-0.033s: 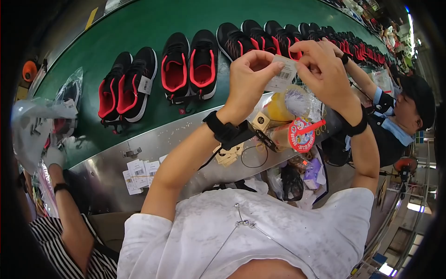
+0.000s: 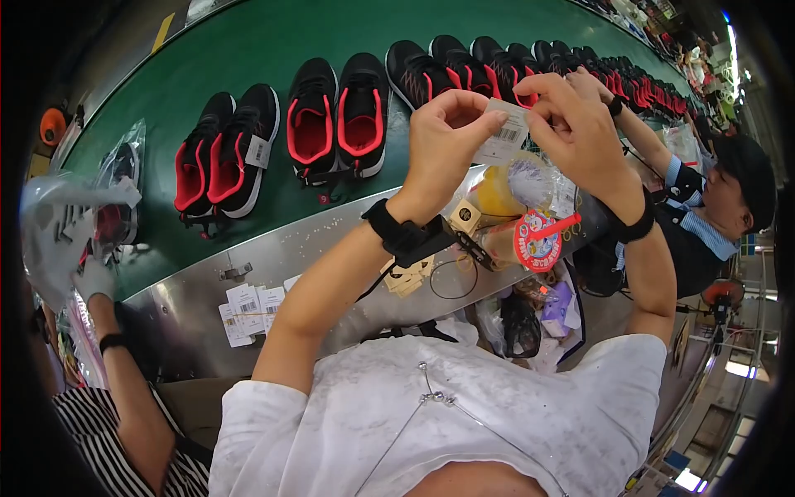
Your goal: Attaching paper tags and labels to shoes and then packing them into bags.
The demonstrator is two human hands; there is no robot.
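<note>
My left hand (image 2: 447,137) pinches a white paper hang tag (image 2: 503,137) between thumb and index finger, above the belt's near edge. Right beside the tag's upper corner is my right hand (image 2: 580,132), its fingers curled together; whatever they grip is too small or hidden to make out. Beyond my hands, black sneakers with red lining (image 2: 431,70) stand in a row. A nearer pair (image 2: 362,116) sits left of my left hand, and another pair (image 2: 228,153) farther left has a white tag on one shoe.
A metal ledge (image 2: 331,228) borders the green belt (image 2: 215,50). On it are tan tags (image 2: 410,277), white tags (image 2: 244,311) and a cup with red lid and straw (image 2: 538,240). A co-worker's gloved hand (image 2: 95,277) handles bagged shoes at left; another person (image 2: 704,190) works at right.
The co-worker's gloved hand at left and the plastic bag by it have shifted slightly. My hands and the tag stay almost in place.
</note>
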